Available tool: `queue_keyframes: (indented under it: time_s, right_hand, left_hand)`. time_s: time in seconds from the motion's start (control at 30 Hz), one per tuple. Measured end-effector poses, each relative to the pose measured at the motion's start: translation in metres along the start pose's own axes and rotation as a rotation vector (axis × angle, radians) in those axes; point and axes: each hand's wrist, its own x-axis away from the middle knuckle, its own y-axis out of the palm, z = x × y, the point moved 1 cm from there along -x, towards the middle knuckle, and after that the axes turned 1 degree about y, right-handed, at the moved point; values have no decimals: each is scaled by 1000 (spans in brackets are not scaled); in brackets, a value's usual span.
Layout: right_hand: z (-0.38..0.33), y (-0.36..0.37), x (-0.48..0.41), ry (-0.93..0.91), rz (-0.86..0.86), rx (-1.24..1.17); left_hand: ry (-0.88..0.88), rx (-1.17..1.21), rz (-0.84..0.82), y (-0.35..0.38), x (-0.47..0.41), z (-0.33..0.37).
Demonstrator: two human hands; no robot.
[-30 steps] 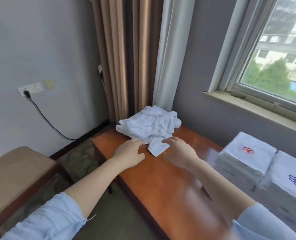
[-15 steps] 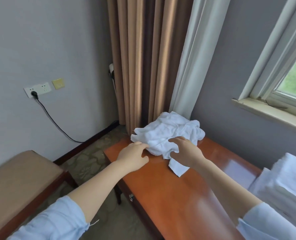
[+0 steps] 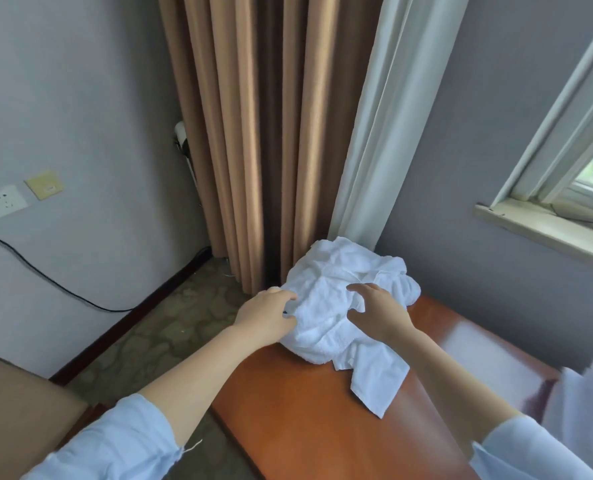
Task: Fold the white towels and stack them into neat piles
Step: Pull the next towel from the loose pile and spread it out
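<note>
In the head view, a blurred white stack (image 3: 592,386) is cut off by the right edge. The crumpled towel pile (image 3: 336,271), soft and wrinkled, sits at the far end of the glossy orange-brown tabletop (image 3: 288,420) and hides some fingertips. The left hand (image 3: 265,318) pinches the pile's left edge, while the right hand (image 3: 379,311) arches over its top with fingers bent and spread; whether it grips is unclear.

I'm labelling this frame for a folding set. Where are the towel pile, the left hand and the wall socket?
towel pile (image 3: 336,265): head view, crumpled top of the heap.
left hand (image 3: 263,318): head view, back of the hand.
wall socket (image 3: 0,203): head view, middle of its white plate.
</note>
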Motion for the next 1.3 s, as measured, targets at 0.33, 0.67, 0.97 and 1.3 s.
queue_keyframes:
  time_s: [0.33, 0.67, 0.97, 1.3]
  right_hand:
    - [21, 46, -106, 289, -38, -67]
    - [28, 73, -164, 507, 17, 36]
    - [19, 48, -158, 455, 307, -652]
    - [27, 19, -79, 596, 234, -744]
  left_hand:
    - [148, 45, -270, 38, -143, -38]
    - [290, 124, -360, 59, -228, -48]
    - [350, 313, -226, 61, -253, -12]
    - [442, 228, -208, 47, -191, 27]
